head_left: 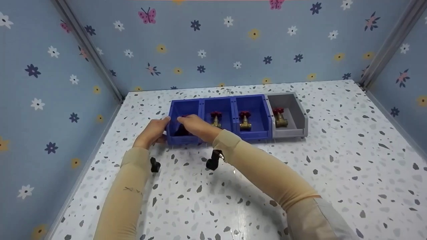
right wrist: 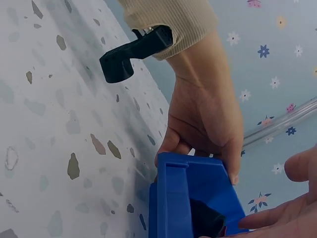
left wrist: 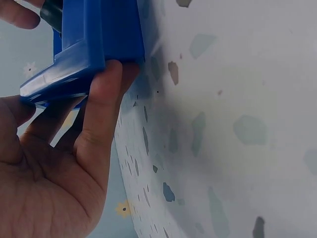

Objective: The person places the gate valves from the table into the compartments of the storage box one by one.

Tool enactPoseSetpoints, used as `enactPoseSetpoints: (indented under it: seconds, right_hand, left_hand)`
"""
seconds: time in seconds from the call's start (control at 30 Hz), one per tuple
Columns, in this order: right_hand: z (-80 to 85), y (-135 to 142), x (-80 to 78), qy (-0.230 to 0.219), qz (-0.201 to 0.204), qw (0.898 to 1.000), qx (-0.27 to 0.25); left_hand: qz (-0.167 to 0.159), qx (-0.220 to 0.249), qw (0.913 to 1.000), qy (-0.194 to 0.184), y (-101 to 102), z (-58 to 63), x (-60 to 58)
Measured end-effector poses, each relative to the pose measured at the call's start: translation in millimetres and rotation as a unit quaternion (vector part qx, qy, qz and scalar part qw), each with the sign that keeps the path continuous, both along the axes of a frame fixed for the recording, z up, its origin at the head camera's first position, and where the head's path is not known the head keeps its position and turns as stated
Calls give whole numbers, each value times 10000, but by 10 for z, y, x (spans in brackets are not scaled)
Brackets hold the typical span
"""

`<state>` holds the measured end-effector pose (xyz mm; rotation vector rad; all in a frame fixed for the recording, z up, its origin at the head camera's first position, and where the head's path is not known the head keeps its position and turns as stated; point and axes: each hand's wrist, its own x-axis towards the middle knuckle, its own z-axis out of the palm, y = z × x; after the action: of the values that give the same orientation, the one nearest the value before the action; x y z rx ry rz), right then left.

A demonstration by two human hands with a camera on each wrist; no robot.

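My left hand [head_left: 152, 131] grips the outer left wall of the leftmost blue bin [head_left: 186, 140]. In the left wrist view its fingers lie along the bin's underside and side. Over the same bin is my right hand [head_left: 196, 126], its fingers reaching inside, thumb held apart from them in the right wrist view. Right at those fingers a dark object [right wrist: 205, 219] lies in the bin, with a bit of red beside it, mostly hidden. Brass valves with red handwheels lie in the neighbouring bins: one valve [head_left: 216, 119], another [head_left: 245, 120], and a third [head_left: 280, 117].
Joined in a row with the leftmost bin are a second blue bin [head_left: 218, 105], a third blue bin [head_left: 255, 135] and a grey bin [head_left: 290, 133]. They stand on a speckled white table [head_left: 186, 200]. Flowered blue panels [head_left: 213, 40] enclose the back and sides.
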<state>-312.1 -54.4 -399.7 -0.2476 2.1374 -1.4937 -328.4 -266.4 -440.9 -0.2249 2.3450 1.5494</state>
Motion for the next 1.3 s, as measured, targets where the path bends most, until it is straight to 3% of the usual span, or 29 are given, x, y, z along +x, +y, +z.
enactPoseSetpoints:
  seconds: [0.23,0.37,0.57,1.1,1.3]
  right_hand:
    - [39,145,21,-211,-151,9980,-584]
    - [67,256,-29,-558,-320,9907,-1197]
    - [130,454,-83,-701,-455,9844,-1547]
    - [216,997,-136,-410,-685,9838,-1602]
    - [241,1221,-129,-164,-779,9878,-1339]
  left_hand:
    - [-26,-110,9999,-24,5,0,-6]
    - [-24,-218,9997,-50,6,4,-6]
    - [-83,-379,9992,-28,-2,11,1]
    - [-226,-582,9980,-55,-15,2,-29]
    - [-221,-593,9980,1,-1,-26,-28]
